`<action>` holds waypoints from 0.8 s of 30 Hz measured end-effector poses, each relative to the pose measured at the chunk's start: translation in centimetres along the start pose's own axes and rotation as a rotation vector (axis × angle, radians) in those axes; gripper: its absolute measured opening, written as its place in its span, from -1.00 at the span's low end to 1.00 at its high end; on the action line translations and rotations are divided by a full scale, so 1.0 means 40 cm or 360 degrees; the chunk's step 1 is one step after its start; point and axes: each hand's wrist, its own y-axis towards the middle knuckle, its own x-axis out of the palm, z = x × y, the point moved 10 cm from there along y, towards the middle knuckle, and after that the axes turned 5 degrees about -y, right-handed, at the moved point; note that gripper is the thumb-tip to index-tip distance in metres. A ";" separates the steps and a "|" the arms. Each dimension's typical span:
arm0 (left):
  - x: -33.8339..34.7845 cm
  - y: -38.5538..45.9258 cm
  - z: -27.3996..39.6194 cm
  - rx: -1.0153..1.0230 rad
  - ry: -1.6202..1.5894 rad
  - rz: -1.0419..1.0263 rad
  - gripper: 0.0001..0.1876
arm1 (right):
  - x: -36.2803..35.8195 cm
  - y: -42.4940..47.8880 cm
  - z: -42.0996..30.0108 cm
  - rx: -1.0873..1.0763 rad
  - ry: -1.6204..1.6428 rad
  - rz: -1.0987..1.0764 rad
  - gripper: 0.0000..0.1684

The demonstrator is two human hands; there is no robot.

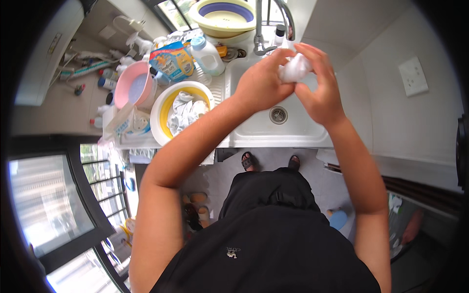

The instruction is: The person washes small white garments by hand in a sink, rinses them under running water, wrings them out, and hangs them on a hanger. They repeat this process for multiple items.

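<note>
A small bunched white cloth (pixel 295 69) is squeezed between my two hands, up near the faucet (pixel 261 44). My left hand (pixel 262 82) grips its left side, with the thumb and fingers partly wrapped around it. Fingers of my right hand (pixel 322 88) curve over the far right side, and the thumb presses from below. Both hands are raised over the white sink (pixel 249 132), whose round metal drain strainer (pixel 278 115) shows beneath them. Part of the cloth is hidden by the fingers, which look slightly blurred.
Left of the sink stands a white-and-yellow basin (pixel 158 116) holding crumpled light fabric (pixel 183 113). Around it are a pink basin (pixel 121 88), a blue detergent pouch (pixel 172 62) and a white jug (pixel 207 56). A yellow-and-purple collapsible basin (pixel 223 29) sits behind. A wall socket (pixel 413 77) is at right.
</note>
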 end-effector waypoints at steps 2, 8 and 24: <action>0.012 -0.040 0.046 -0.0002 -0.0171 0.0172 -0.38 | -0.023 -0.048 -0.028 -0.0132 -0.0046 0.0109 -0.33; 0.359 -0.381 -0.545 -0.1139 -0.0288 0.0113 -0.51 | 0.309 -0.389 0.408 0.0379 -0.0612 -0.0761 -0.15; 0.475 -1.166 0.039 -0.1427 -0.0909 0.1959 -0.42 | 0.497 -0.890 -0.145 0.0087 0.1369 -0.2338 -0.38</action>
